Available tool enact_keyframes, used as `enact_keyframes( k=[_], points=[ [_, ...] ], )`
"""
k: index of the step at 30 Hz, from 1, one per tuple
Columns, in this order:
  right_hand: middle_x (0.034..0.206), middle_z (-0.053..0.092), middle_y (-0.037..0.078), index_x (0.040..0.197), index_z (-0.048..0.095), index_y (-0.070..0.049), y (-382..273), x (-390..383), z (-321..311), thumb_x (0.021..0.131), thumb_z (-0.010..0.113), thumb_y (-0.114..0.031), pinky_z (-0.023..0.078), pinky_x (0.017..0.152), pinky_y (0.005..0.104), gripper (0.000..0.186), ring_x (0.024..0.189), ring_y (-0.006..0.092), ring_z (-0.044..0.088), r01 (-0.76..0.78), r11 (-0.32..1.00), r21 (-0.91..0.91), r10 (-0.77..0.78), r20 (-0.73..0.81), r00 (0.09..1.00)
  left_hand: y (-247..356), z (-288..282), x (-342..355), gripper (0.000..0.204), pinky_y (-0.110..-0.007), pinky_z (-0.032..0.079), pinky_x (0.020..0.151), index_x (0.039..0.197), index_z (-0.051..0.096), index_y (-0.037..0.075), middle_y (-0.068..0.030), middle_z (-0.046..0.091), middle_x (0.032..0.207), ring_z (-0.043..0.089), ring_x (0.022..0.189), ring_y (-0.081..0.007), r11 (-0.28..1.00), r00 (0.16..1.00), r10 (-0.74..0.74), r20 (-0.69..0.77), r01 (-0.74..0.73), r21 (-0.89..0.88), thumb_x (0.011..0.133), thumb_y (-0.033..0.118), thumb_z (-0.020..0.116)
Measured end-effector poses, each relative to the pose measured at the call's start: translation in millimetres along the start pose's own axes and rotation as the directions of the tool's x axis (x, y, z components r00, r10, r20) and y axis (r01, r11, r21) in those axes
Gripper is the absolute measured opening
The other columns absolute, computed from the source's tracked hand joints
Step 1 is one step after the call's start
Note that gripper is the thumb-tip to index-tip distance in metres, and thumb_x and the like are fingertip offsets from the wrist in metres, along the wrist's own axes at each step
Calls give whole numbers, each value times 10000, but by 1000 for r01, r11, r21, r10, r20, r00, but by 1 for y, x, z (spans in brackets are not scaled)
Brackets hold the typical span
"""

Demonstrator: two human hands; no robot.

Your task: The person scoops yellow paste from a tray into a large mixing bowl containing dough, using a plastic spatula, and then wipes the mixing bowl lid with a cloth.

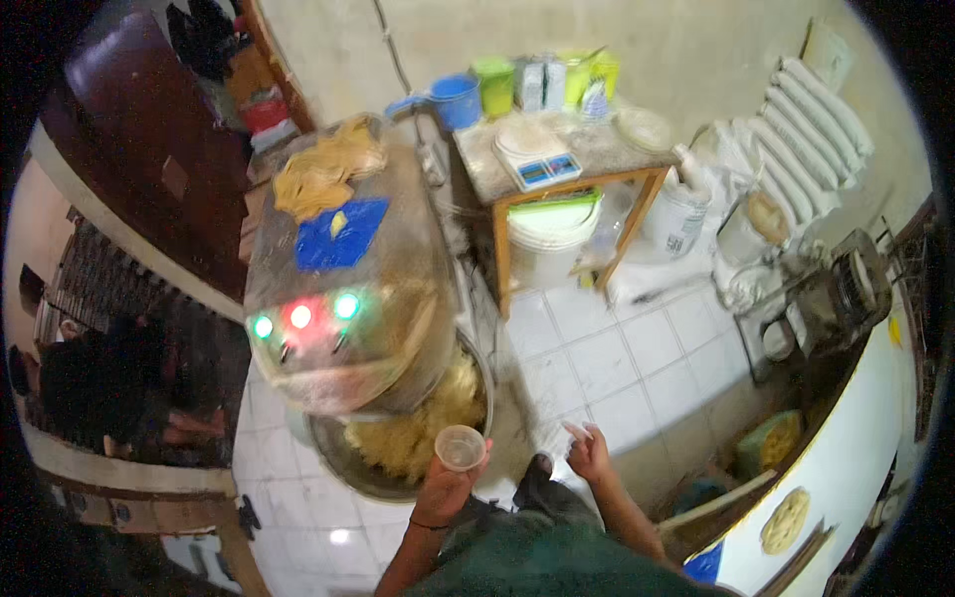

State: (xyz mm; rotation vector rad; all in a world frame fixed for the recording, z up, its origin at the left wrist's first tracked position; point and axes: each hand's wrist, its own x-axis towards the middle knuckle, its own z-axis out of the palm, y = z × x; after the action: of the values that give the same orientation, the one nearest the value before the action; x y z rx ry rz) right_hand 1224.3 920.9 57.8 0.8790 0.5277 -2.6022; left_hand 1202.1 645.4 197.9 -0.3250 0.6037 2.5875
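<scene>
My left hand (445,495) is wrapped round a small clear plastic cup (461,448), held over the near rim of a large metal mixer bowl (482,403). Inside the bowl lies a crumbly yellow dough mass (398,448), partly hidden under the mixer head. My right hand (589,454) hangs in the air over the tiled floor, right of the cup; some fingers are stretched out and it holds nothing. The big mixer (363,269) has lit green and red lights on its front. On top of it lie a blue sheet (343,235) and a tan cloth (323,174).
A small wooden table (477,169) bears a digital scale (542,164), a blue measuring jug (456,101) and green containers. Beneath it stands a lidded white bucket (547,244). White sacks (811,139) and a machine (846,289) are at right; a dough piece (786,520) lies on a white tabletop. Someone in dark clothes (104,378) is at left.
</scene>
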Motion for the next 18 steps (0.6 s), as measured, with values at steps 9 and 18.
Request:
enact_keyframes(
  k=[9, 18],
  points=[
    [417, 288, -23, 653, 485, -128, -78, -63, -248, 837, 371, -419, 214, 323, 261, 362, 336, 112, 232, 409, 896, 176, -125, -783, 609, -38, 130, 187, 536, -327, 386, 922, 1208, 287, 44, -105, 406, 1148, 413, 1102, -264, 951, 969, -4, 245, -72, 300, 757, 27, 578],
    [614, 383, 33, 787, 468, -77, -75, -26, -298, 847, 397, -379, 277, 368, 263, 316, 393, 130, 273, 115, 991, -70, -125, -802, 584, 80, 237, 396, 438, -269, 431, 767, 1098, 420, 7, -62, 501, 1017, 500, 921, -147, 565, 781, 509, 363, -621, 544, 724, 70, 638]
  ],
)
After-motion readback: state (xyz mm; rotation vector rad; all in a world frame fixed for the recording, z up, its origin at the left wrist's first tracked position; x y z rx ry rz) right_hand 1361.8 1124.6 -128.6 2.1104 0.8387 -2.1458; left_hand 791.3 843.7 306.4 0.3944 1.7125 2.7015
